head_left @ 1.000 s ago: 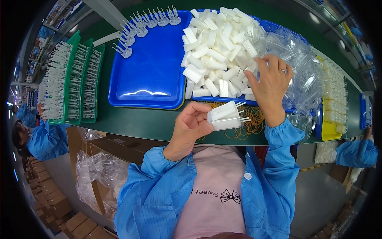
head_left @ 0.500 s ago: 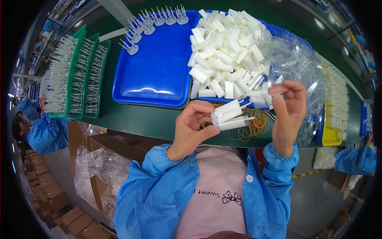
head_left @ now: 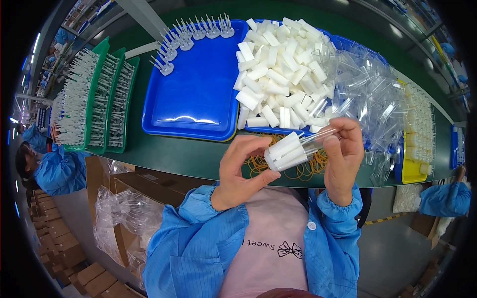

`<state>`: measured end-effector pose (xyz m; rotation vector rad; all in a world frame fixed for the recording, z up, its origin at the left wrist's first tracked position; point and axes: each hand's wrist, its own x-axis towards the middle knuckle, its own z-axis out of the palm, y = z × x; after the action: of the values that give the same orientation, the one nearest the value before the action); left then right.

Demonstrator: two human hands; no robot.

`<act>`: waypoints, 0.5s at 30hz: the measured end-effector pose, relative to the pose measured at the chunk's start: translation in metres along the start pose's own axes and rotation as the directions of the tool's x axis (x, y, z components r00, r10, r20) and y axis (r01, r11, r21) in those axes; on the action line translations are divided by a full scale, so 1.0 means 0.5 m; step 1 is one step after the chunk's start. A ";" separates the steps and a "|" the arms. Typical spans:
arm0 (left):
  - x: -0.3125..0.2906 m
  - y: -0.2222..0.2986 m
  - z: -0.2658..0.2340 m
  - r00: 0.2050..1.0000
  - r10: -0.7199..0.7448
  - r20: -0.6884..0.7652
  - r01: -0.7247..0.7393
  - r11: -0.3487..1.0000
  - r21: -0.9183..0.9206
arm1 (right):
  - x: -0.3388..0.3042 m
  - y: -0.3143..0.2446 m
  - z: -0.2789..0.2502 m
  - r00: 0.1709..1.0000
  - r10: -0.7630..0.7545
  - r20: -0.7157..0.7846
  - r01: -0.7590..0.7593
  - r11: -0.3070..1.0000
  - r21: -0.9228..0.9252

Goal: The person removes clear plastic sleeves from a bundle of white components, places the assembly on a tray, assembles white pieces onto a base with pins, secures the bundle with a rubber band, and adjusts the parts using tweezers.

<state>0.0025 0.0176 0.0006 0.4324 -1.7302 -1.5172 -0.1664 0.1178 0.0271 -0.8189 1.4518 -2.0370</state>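
Observation:
My left hand [head_left: 233,174] is closed around a pronged base fitted with white blocks [head_left: 285,151], tilted with its prongs toward the right. Between the thumb and fingers of my right hand [head_left: 346,156] is a clear plastic sleeve [head_left: 314,140]. The sleeve's left end meets the blocks at their pronged side; how far it reaches over them is unclear. Behind the hands, white blocks [head_left: 280,74] lie in a big heap, with a pile of clear sleeves [head_left: 370,94] to its right. Orange rubber bands [head_left: 256,166] lie loose under the held piece.
A blue tray [head_left: 191,107] holds pronged clear bases [head_left: 213,31] along its far edge. Green trays [head_left: 94,114] full of pronged pieces stand at the left. A yellow tray [head_left: 412,169] with banded pieces sits at the right. Cardboard boxes [head_left: 149,186] and co-workers [head_left: 62,169] are around the table.
My right hand has come left and down, bringing a clear sleeve to the held piece. The piece in my left hand has turned, and its white blocks now sit closer together.

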 end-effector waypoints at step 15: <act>0.029 0.049 -0.006 0.960 0.057 0.276 -0.115 0.973 0.200 | -0.010 -0.029 -0.013 0.988 -0.145 0.051 0.149 0.986 -0.078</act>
<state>0.0012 0.0111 0.0283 0.2628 -2.1091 -1.3808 -0.1687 0.1299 0.0386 -1.0274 1.4975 -2.0625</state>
